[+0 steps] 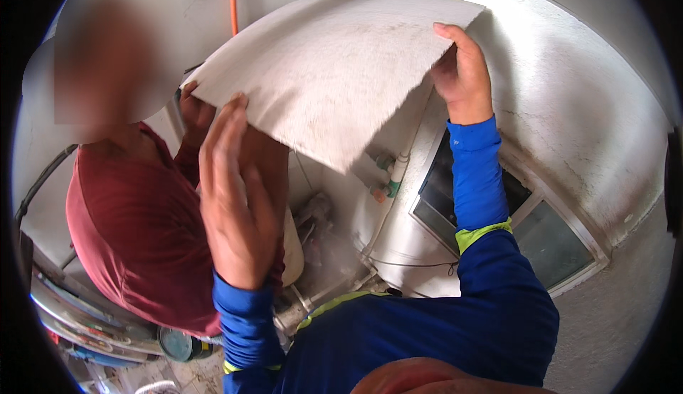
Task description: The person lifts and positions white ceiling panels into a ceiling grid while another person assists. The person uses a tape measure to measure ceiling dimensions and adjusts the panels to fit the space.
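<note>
Pinching a big pale board (pixel 341 74) by its right edge, the right hand (pixel 466 81) has its thumb on top and its fingers under. The left hand (pixel 237 195) has straight fingers by the near edge, but it is blurry, so I cannot tell if they grip. The board is up in the air, tilted. It could tip or slip if one hand let go, and its rough edge might crumble if squeezed hard. A tiny mark on the right blue sleeve (pixel 480 173) is too small to read. Beyond, a person in a red shirt (pixel 142 230) has a hand (pixel 196 113) at the left corner. Farther back are a window (pixel 556 245) and a white wall (pixel 605 124).
</note>
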A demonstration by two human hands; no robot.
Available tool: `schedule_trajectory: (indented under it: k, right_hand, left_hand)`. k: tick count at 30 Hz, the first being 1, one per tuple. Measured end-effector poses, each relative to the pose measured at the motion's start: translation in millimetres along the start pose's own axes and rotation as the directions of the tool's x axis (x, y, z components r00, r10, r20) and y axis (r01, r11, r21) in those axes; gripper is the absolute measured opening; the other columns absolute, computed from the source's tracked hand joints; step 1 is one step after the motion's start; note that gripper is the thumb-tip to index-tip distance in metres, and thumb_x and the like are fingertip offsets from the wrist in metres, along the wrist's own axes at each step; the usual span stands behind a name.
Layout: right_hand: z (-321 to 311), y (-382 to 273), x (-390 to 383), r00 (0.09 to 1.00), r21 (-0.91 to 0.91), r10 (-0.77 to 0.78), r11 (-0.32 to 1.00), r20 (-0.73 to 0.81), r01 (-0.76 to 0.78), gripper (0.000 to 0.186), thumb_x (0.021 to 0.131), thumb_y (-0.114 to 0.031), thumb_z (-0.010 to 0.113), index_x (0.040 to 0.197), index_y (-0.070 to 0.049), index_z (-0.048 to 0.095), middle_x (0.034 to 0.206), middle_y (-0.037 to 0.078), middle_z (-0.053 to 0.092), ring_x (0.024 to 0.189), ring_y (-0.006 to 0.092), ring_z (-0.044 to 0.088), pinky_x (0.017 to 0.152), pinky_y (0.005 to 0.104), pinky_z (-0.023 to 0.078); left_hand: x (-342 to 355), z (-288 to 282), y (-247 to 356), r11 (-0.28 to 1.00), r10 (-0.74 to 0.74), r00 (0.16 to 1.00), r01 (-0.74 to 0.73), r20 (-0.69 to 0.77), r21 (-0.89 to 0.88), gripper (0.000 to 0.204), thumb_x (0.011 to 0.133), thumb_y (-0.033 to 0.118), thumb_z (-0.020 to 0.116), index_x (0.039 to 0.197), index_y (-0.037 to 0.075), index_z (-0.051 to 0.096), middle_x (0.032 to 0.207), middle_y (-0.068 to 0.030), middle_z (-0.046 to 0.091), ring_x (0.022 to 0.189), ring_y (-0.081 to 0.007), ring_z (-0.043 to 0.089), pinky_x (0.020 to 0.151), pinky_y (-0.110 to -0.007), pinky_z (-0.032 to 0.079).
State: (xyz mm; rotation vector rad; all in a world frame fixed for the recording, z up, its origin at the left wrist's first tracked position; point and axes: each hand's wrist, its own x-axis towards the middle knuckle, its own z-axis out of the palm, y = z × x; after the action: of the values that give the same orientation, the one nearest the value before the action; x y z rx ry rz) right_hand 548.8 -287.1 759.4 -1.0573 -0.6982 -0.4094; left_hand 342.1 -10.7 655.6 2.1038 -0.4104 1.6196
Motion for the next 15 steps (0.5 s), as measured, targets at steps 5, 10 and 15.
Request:
schedule_trajectory:
  k: [5,10,15]
  right_hand:
    - [13,14,0,0.991,0.145,0.067,0.986,0.114,-0.083,0.024,0.089,-0.009,0.072,0.111,-0.004,0.064,0.112,0.010,0.069,0.106,0.0254,0.066,0.094,0.0434,0.054]
    - [24,9,20,0.981,0.191,0.105,0.972,0.161,-0.135,0.033,0.090,-0.012,0.071,0.119,-0.001,0.061,0.117,0.012,0.067,0.111,0.0284,0.065,0.100,0.0488,0.054]
    - [-1,9,5,0.976,0.217,0.136,0.961,0.168,-0.171,0.031,0.091,-0.011,0.068,0.119,-0.002,0.060,0.118,0.012,0.065,0.113,0.0276,0.063,0.096,0.0465,0.056]
  left_hand:
    - [41,-24,-66,0.997,-0.027,0.982,0.014,0.186,0.069,0.044,0.094,-0.009,0.049,0.136,0.000,0.059,0.130,-0.0200,0.065,0.115,-0.0319,0.070,0.097,-0.038,0.056]
    - [60,-6,-140,0.936,-0.129,0.920,-0.010,0.370,0.351,0.042,0.090,0.001,0.059,0.131,0.007,0.065,0.121,-0.0215,0.067,0.111,-0.0425,0.065,0.093,-0.046,0.054]
    - [63,37,-159,0.980,0.125,0.937,-0.169,0.325,0.109,0.035,0.091,0.018,0.062,0.125,0.013,0.071,0.121,-0.0142,0.071,0.108,-0.0393,0.068,0.091,-0.045,0.056]
